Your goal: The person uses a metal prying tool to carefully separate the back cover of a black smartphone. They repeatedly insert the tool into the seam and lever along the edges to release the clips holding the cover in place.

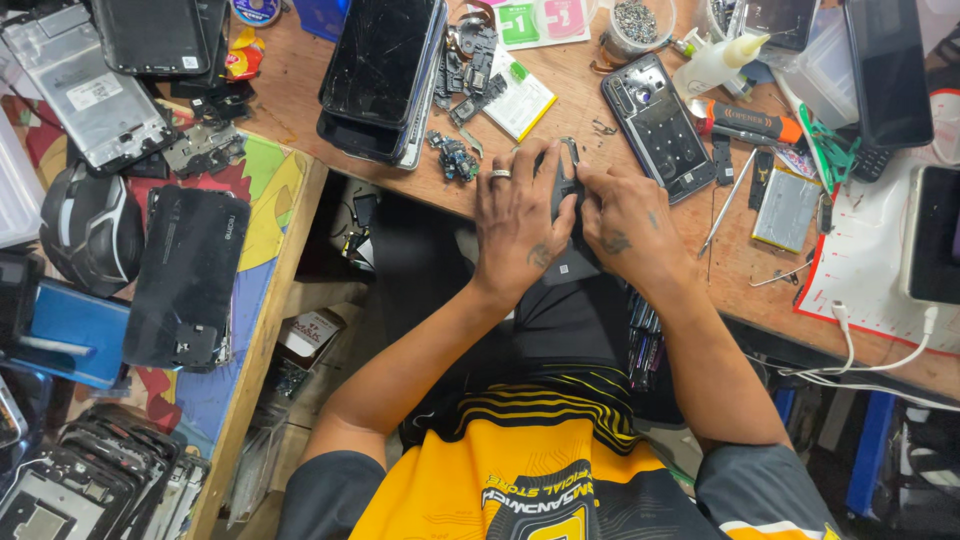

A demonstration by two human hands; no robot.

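Black phone part (pixel 566 190) sits at the near edge of a cluttered wooden workbench (pixel 300 90), gripped from both sides: left hand (pixel 520 220) and right hand (pixel 625 225) curled tight on it. Opened phone (pixel 658 128), stacked screens (pixel 385 75), screwdriver (pixel 745 122) lie around.

I see bare counter (pixel 735 262) just right of my hands; a stack of phones (pixel 385 75) and an opened phone (pixel 658 128) crowd ahead.

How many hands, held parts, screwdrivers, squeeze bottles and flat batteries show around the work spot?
Hands: 2, left hand and right hand
Black part, gripped by both: 1
Screwdriver: 1
Squeeze bottle: 1
Flat battery: 1
Total: 6
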